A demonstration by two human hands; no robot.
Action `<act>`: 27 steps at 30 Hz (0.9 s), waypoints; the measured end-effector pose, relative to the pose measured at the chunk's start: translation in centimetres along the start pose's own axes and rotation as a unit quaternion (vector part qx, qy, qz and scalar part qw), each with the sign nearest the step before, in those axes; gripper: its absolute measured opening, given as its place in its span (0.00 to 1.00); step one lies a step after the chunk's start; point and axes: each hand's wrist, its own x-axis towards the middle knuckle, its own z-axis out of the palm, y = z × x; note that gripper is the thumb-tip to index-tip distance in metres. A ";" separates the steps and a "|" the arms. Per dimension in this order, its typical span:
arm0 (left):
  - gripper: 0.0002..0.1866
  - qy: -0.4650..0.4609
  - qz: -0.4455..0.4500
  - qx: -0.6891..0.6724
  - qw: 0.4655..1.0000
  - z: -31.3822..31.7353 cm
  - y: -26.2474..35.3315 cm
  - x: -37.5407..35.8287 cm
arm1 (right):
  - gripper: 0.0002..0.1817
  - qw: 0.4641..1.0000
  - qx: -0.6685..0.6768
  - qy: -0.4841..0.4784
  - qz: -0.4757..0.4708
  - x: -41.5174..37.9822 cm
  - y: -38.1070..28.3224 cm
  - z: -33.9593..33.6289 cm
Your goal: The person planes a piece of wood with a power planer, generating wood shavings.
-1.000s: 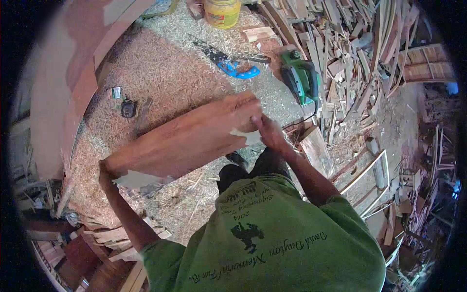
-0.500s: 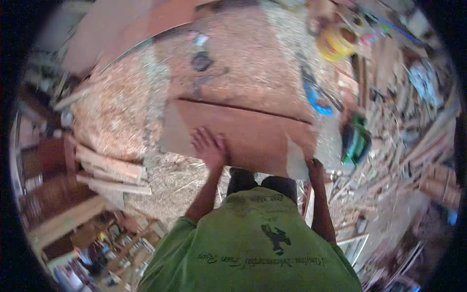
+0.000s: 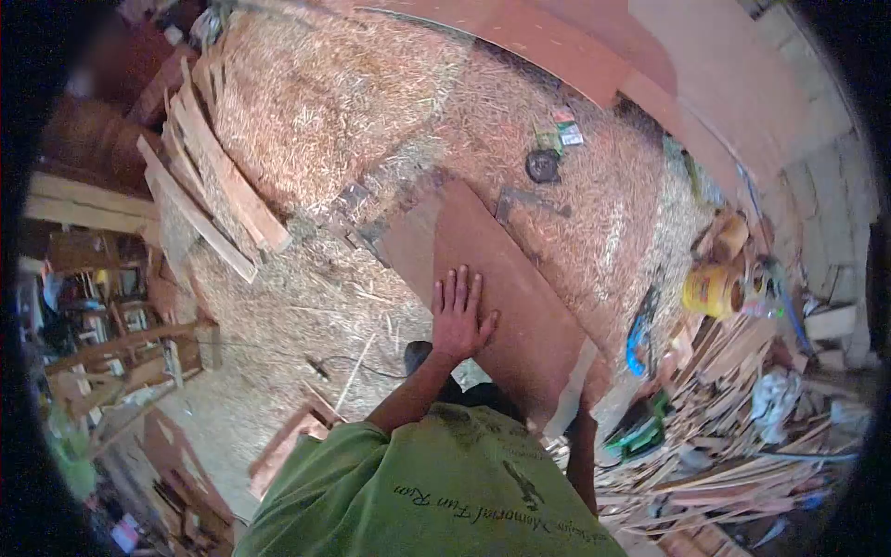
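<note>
A flat reddish-brown wooden board (image 3: pixel 515 292) lies aslant in front of my body, with a paler strip across its near right end. My left hand (image 3: pixel 458 317) rests flat on the board's face, fingers stretched out and the thumb apart. At the near right corner my right hand (image 3: pixel 582 429) is closed round the board's edge; most of its fingers are hidden. Close to that hand is a green tool (image 3: pixel 640 432) with a dark body. A saw with a blue handle (image 3: pixel 638 345) lies just beyond the board's right end.
Wood shavings (image 3: pixel 343 93) cover the floor. Long wooden strips (image 3: pixel 218 167) lie at the left, and scrap wood (image 3: pixel 705 455) is piled at the right. Beyond the board is a round black object (image 3: pixel 543 166). A yellow tub (image 3: pixel 713 290) stands at right. Large reddish sheets (image 3: pixel 557 37) lie at the top.
My view has turned, so the surroundings have shifted and the board now lies more steeply aslant. My left hand stays flat on the board and my right hand stays at its corner.
</note>
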 end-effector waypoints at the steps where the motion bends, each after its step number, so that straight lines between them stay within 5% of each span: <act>1: 0.43 0.001 -0.001 -0.010 1.000 -0.2 -0.7 0.2 | 0.30 0.999 0.044 -0.017 0.026 -0.3 -1.6 -0.1; 6: 0.43 0.035 -0.009 0.021 0.999 -2.0 -4.4 4.1 | 0.32 0.994 0.103 -0.027 0.040 -0.5 -9.4 1.6; 12: 0.43 0.032 -0.004 0.060 0.998 -1.4 -4.3 4.3 | 0.42 0.932 0.336 -0.066 0.121 -8.1 -15.9 -3.6; 13: 0.42 0.040 -0.004 0.071 0.997 -1.2 -4.3 4.3 | 0.43 0.949 0.296 -0.002 0.109 -7.9 -13.8 -5.0; 14: 0.42 0.047 -0.003 0.082 0.996 -0.9 -4.1 4.2 | 0.42 0.986 0.082 0.145 -0.028 -7.4 -10.7 -6.5; 15: 0.41 0.054 -0.009 0.093 0.994 -0.6 -4.0 4.0 | 0.41 0.937 -0.140 0.280 -0.157 -7.2 -7.8 -8.1; 17: 0.40 0.072 -0.023 0.118 0.990 0.1 -3.5 3.9 | 0.41 0.893 -0.114 0.366 -0.236 -10.1 -7.1 -12.9; 19: 0.40 0.091 -0.070 0.147 0.982 1.6 -1.9 3.5 | 0.39 0.836 -0.202 0.465 -0.209 -10.4 -2.5 -16.4; 21: 0.39 0.104 -0.090 0.164 0.977 3.7 0.9 1.3 | 0.40 0.850 -0.195 0.465 -0.155 -8.7 4.2 -18.8; 22: 0.39 0.113 -0.085 0.168 0.976 5.2 2.6 0.1 | 0.40 0.910 -0.111 0.396 -0.061 -8.7 4.7 -19.4; 23: 0.39 0.122 -0.081 0.174 0.974 6.0 4.6 -0.9 | 0.37 0.943 0.083 0.301 -0.117 -8.6 4.9 -20.3; 25: 0.39 0.087 -0.056 0.126 0.987 6.8 10.1 -4.4 | 0.32 0.904 0.164 0.350 -0.182 -6.5 7.4 -19.6; 27: 0.39 0.059 -0.019 0.087 0.994 8.8 14.6 -8.6 | 0.32 0.913 0.229 0.305 -0.143 -6.9 8.4 -20.3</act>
